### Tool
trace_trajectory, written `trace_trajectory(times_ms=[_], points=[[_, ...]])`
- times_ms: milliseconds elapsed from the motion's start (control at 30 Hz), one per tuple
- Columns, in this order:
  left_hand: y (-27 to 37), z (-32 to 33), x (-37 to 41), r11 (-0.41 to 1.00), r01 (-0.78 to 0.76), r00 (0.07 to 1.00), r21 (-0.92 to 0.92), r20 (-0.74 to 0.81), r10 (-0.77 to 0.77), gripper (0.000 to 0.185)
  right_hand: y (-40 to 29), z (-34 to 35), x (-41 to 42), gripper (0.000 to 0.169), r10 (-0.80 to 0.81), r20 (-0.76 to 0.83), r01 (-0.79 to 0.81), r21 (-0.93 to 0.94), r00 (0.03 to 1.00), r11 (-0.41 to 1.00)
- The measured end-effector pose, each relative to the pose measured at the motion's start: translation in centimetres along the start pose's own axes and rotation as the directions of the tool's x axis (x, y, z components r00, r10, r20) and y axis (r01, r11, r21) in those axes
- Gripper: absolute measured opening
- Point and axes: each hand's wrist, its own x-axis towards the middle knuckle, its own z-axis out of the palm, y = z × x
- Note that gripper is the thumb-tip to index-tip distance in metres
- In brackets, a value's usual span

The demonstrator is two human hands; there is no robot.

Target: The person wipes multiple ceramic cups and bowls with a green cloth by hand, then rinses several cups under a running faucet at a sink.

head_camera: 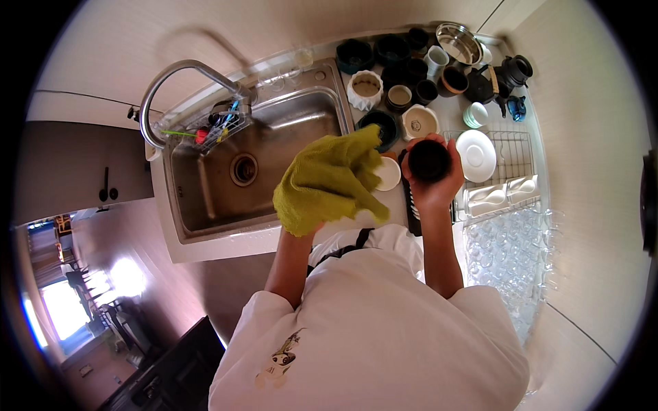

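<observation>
An olive-green cloth (329, 180) drapes over my left hand (317, 226), hiding nearly all of it; the hand is raised by the sink's right front corner. In my right hand (437, 192) is a dark round cup (428, 160), its opening facing up, with my fingers wrapped round its sides. Between the hands, a white round dish (388, 173) lies partly behind the cloth. Just beyond the cup stand a cream bowl (420, 122) and a dark green bowl (381, 128). A white saucer (476, 155) rests on the wire rack right of my right hand.
A steel sink (216, 205) with a curved faucet (169, 72) lies left. Several pots and cups crowd the back counter, beside a black teapot (480, 85). The wire rack (514, 149) holds white spoons (496, 197); many clear glasses (506, 251) stand nearer on the right.
</observation>
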Motion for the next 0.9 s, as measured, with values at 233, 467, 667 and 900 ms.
trace_trajectory(times_ms=[233, 467, 667, 900], points=[[5.3, 2.7, 2.4, 0.831, 0.086, 0.996, 0.549, -0.033, -0.081, 0.049, 0.1, 0.1, -0.6, 0.039, -0.058, -0.042, 0.058, -0.004, 0.997, 0.998], [1.5, -4.8, 0.3, 0.976, 0.099, 0.983, 0.194, -0.174, -0.065, 0.049, 0.3, 0.6, -1.0, 0.039, -0.008, -0.037, 0.007, -0.013, 0.999, 1.0], [-2.2, -3.5, -0.4, 0.998, 0.047, 0.986, -0.041, -0.157, -0.053, 0.048, 1.4, 0.1, -0.8, 0.039, -0.146, -0.059, 0.125, -0.277, 0.987, 0.953], [1.4, 8.2, 5.6, 0.536, 0.321, 0.881, 0.781, -0.039, -0.472, 0.05, 3.4, 1.1, -0.9, 0.04, -0.312, -0.01, 0.248, -0.583, 0.95, 0.774]])
